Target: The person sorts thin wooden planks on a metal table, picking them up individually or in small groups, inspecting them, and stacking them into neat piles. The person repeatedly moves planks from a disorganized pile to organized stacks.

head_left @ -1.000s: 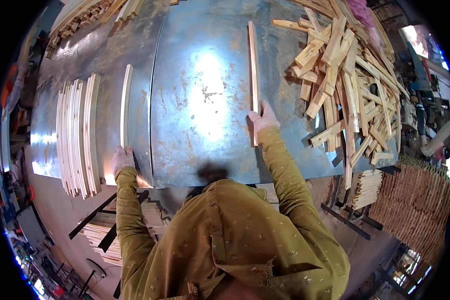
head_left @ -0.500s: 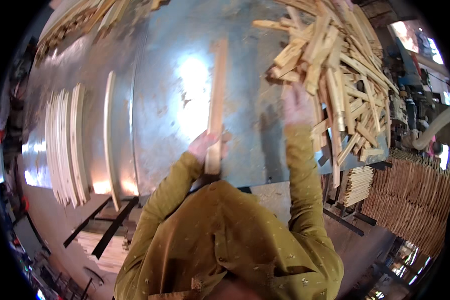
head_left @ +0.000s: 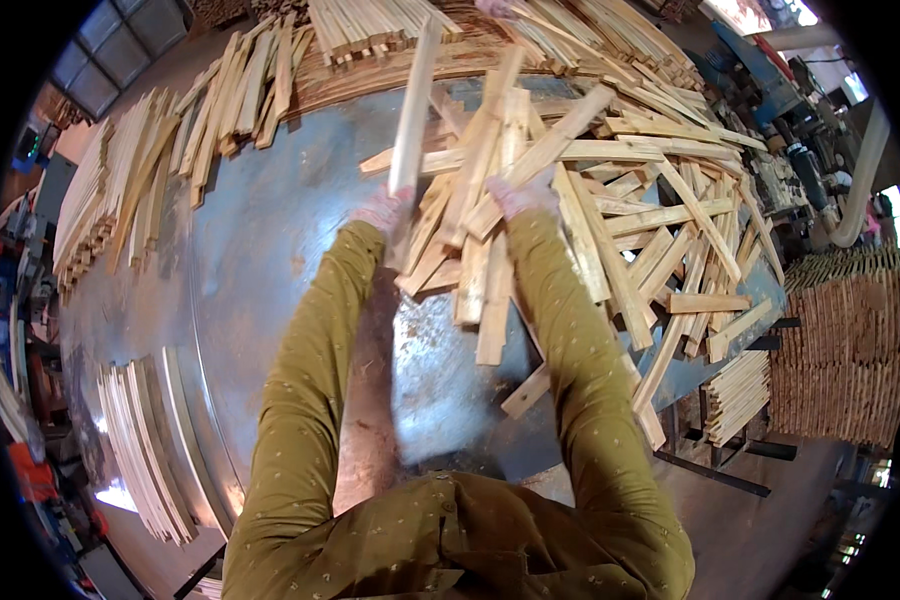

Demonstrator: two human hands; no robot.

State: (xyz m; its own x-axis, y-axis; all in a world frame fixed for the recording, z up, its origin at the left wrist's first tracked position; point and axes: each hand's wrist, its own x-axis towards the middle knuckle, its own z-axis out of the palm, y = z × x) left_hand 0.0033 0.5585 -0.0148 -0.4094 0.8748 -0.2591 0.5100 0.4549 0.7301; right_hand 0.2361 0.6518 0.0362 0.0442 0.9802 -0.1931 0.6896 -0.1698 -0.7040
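Observation:
My left hand (head_left: 382, 208) is closed round the lower end of a pale wooden slat (head_left: 413, 110), which points up and away from me and is blurred by motion. It is at the left edge of a heap of loose wooden slats (head_left: 580, 150) on the metal-topped table. Farther right, my right hand (head_left: 525, 194) reaches into the heap, its fingers bent round a slat (head_left: 560, 140) that lies slanted across the others. Part of that hand is smeared, and the fingertips are partly hidden by the wood.
A neat row of slats (head_left: 142, 450) lies at the near left of the metal table (head_left: 270, 230). More slats (head_left: 240, 85) line the far edge. At the top, another person's hand (head_left: 493, 8) shows. Stacked wood (head_left: 838, 345) and machinery (head_left: 810, 170) stand right.
Both hands have moved forward, away from my body, with the view shifted. The left has lifted its slat from the near table toward the heap; the right has moved from the heap's edge onto a slat.

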